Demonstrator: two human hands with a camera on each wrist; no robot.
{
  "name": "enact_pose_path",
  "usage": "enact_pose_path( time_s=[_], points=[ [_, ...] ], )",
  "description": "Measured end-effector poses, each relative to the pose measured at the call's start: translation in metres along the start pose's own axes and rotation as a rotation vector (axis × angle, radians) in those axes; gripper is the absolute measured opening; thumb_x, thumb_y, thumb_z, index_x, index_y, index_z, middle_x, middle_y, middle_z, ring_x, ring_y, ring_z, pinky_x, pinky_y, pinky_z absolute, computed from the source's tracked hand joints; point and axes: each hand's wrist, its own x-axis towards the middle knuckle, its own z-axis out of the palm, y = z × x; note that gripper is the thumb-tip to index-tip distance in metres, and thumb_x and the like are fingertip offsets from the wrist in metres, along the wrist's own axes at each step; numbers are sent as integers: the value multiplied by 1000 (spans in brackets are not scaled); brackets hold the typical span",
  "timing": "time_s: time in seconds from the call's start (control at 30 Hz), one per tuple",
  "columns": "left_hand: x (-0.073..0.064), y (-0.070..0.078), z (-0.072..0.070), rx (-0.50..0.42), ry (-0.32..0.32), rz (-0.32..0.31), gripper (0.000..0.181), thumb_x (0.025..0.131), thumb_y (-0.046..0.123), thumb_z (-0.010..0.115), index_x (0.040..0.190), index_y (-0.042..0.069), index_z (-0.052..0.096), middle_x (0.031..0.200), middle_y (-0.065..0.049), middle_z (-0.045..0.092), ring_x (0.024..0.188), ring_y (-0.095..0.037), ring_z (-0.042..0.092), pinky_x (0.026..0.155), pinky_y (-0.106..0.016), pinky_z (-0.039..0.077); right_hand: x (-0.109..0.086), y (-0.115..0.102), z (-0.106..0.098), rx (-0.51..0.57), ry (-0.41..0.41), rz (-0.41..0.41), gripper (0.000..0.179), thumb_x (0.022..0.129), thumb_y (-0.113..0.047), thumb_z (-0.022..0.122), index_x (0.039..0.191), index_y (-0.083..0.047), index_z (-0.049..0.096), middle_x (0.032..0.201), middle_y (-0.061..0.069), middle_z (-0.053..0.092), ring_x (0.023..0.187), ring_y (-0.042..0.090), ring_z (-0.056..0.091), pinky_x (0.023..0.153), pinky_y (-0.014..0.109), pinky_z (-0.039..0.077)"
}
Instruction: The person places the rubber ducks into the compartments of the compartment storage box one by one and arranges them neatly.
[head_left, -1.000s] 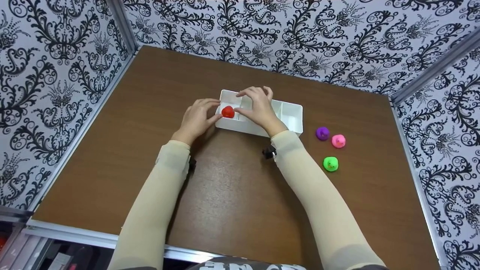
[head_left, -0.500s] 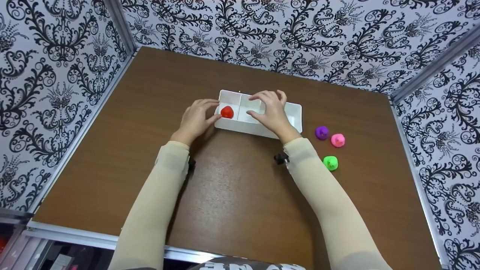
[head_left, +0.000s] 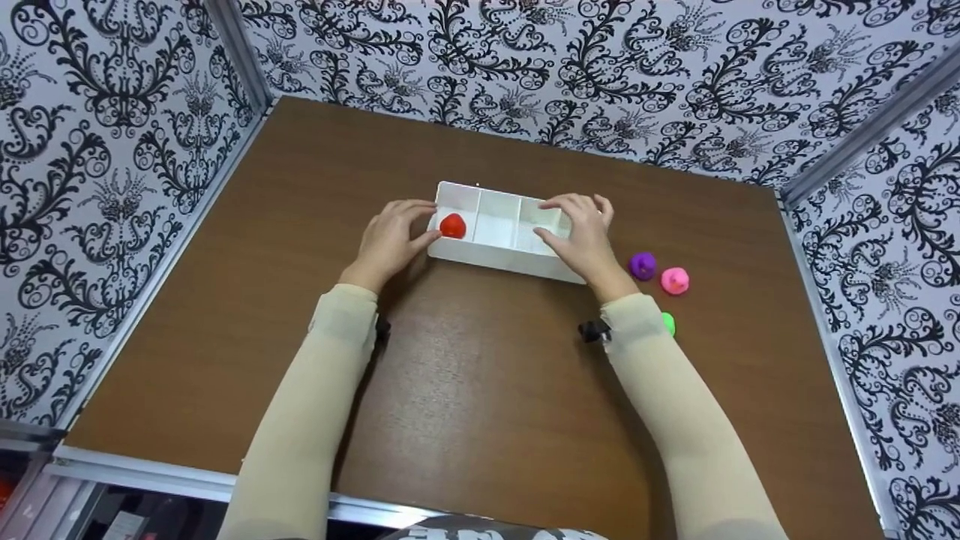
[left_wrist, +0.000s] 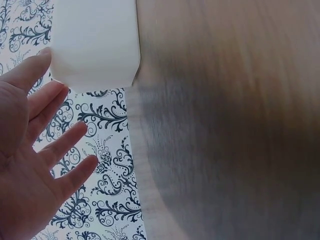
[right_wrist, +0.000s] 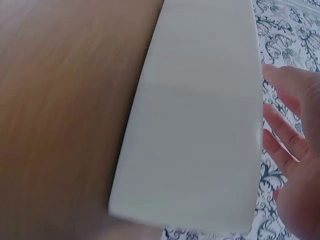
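Observation:
A white divided tray [head_left: 499,258] stands on the table, with a small rounded red toy [head_left: 453,226] in its leftmost compartment. My left hand [head_left: 386,240] holds the tray's left end between thumb and index finger; in the left wrist view its other fingers spread free of the white wall. Over the tray's right part is my right hand [head_left: 585,236], thumb and fingers apart in a loose C with nothing between them. It hides the tray's right end. In the right wrist view its fingertips [right_wrist: 269,71] show beside the upper rim.
Right of the tray lie a purple duck-like toy [head_left: 643,265] and a pink one [head_left: 675,280]. A green toy [head_left: 669,324] is partly hidden by my right sleeve [head_left: 660,375]. Patterned walls [head_left: 525,67] enclose the brown table [head_left: 480,420] at the back and sides.
My right hand has moved right along the tray, away from the red toy, uncovering the middle compartments. My left hand stays at the left end. The green toy is now partly covered by my sleeve.

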Motion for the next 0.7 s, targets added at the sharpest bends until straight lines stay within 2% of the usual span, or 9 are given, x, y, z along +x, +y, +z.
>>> enact_pose_path(
  time_s=[0.37,0.57,0.7],
  points=[
    [-1,-3,2,-1,6,2,47,98,35,72,140,15,65,150,-1,59,145,-28,44,119,-54,37,-22,24,-25,5,28,49,35,88,-22,83,120,-9,73,121,11,71,122,30,59,119,59,15],
    [0,-1,1,3,4,15,46,98,34,72,139,15,66,149,0,59,144,-27,45,117,-53,38,-33,35,-37,-7,71,65,38,86,-16,85,120,-7,72,122,13,71,121,32,60,115,60,20],
    [0,0,0,0,2,12,46,98,33,72,139,14,65,149,0,59,144,-27,45,117,-52,38,-40,44,-45,-21,72,92,39,86,-16,85,122,-7,72,123,13,71,122,32,60,115,60,20]
  ],
)
